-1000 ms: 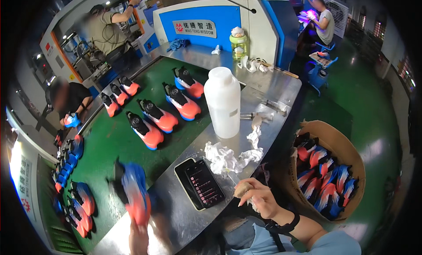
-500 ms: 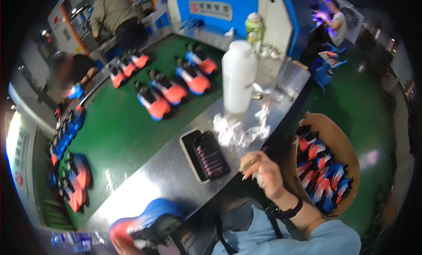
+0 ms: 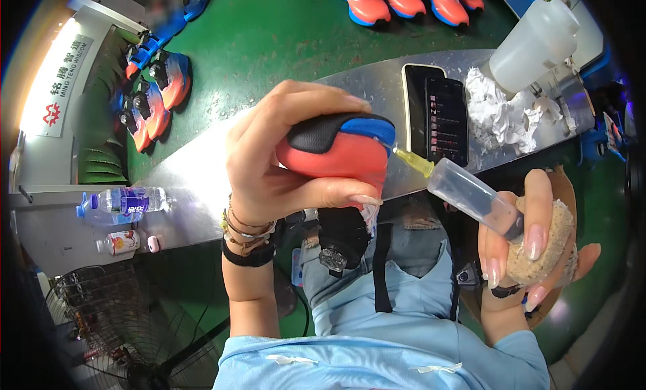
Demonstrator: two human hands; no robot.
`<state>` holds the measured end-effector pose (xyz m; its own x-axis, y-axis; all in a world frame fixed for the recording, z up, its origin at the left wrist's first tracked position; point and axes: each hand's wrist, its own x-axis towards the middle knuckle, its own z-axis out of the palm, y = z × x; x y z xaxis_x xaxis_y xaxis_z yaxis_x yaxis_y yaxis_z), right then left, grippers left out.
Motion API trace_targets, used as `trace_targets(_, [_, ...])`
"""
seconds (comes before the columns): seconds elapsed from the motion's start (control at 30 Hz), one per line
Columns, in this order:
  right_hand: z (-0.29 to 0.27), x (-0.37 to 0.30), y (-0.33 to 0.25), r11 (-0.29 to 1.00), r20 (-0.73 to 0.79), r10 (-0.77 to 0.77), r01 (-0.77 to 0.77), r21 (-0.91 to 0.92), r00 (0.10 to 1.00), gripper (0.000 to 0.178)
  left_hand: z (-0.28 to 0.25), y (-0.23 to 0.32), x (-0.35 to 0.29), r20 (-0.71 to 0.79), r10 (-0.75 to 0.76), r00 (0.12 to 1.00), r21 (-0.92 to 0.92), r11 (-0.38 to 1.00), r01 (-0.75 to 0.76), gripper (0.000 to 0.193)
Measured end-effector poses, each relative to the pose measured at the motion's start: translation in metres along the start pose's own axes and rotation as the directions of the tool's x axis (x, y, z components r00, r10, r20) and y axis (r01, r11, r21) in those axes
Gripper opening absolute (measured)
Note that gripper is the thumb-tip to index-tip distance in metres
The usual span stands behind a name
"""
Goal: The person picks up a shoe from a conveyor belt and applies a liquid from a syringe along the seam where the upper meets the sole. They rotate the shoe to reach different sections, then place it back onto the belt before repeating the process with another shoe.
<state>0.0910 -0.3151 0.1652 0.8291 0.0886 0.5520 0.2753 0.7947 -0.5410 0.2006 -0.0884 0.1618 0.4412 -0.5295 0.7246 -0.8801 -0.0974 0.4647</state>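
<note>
My left hand (image 3: 259, 148) is wrapped round a coral, black and blue sneaker (image 3: 333, 158), raised over the near edge of the table. Its fingers lie over the top and its thumb presses on the coral side. In my right hand (image 3: 535, 218) is a clear syringe (image 3: 471, 196) with a yellow needle hub. The syringe slants up to the left, its tip at the sneaker's blue part; whether the needle touches it, I cannot tell. A rough beige sponge-like lump (image 3: 544, 245) is held in the same hand, against the palm.
Two overlapping phones (image 3: 445, 121), crumpled white paper (image 3: 494, 107) and a translucent white bottle (image 3: 535, 44) lie or stand on the metal table edge. Sneakers (image 3: 149, 107) stand on the green surface. Plastic bottles (image 3: 131, 202) are at left, above a fan (image 3: 111, 316). A cardboard box (image 3: 564, 188) is at right.
The view has turned toward the left and down. My left hand has lifted the sneaker from the lower left to the middle. A syringe now shows in my right hand, along with the beige lump.
</note>
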Motion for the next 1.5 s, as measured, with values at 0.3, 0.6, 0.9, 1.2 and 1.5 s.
trace_targets(0.3, [-0.009,0.004,0.006,0.996,-0.039,0.091,-0.091,0.002,0.995,0.065,0.009,-0.013,0.010,0.054,0.118,0.992,-0.065,0.991,-0.114,0.084])
trace_targets(0.6, [-0.003,0.011,0.023,0.963,-0.435,-0.001,-0.116,-0.242,0.900,0.062,0.003,-0.030,0.004,-0.024,-0.048,0.999,0.012,0.999,0.048,0.085])
trace_targets(0.9, [-0.044,-0.014,0.054,0.991,-0.220,0.080,-0.101,-0.089,0.972,0.061,0.005,-0.037,-0.014,-0.274,-0.397,0.876,-0.194,0.915,0.354,0.091])
trace_targets(1.2, [-0.053,-0.023,0.063,0.955,-0.219,0.268,-0.289,-0.068,0.938,0.062,-0.011,-0.061,-0.029,-0.405,-0.372,0.835,0.028,0.908,0.418,0.089])
trace_targets(1.5, [-0.055,-0.044,0.057,0.906,-0.264,0.388,-0.418,-0.067,0.883,0.058,-0.026,-0.078,-0.055,-0.409,-0.411,0.814,0.017,0.889,0.457,0.071])
